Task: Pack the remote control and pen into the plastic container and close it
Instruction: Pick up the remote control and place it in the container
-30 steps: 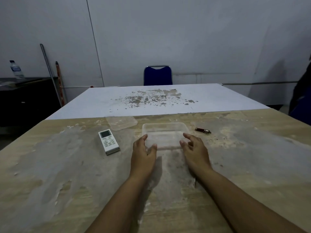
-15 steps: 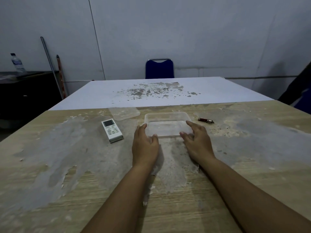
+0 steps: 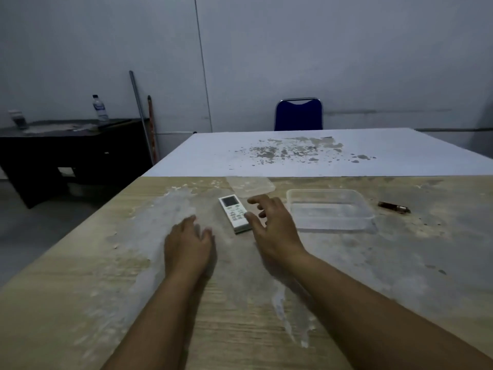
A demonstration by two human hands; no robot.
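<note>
A white remote control (image 3: 234, 213) lies face up on the wooden table (image 3: 80, 303). My right hand (image 3: 272, 228) hovers over its near right end, fingers spread, thumb touching its edge, holding nothing. My left hand (image 3: 186, 245) rests flat on the table, left of the remote and apart from it. The clear plastic container (image 3: 329, 210) stands empty and uncovered to the right of my right hand. Its clear lid (image 3: 249, 186) lies flat behind the remote. A dark pen (image 3: 394, 207) lies right of the container.
A white board (image 3: 306, 153) with grey flecks covers the table's far half, with a blue chair (image 3: 298, 114) behind it. A dark cabinet (image 3: 72, 153) with a water bottle (image 3: 100, 108) stands at the left, poles leaning beside it.
Both hands have left the container's near rim and moved left. My right hand now reaches over the remote. The view has swung left and tilted up.
</note>
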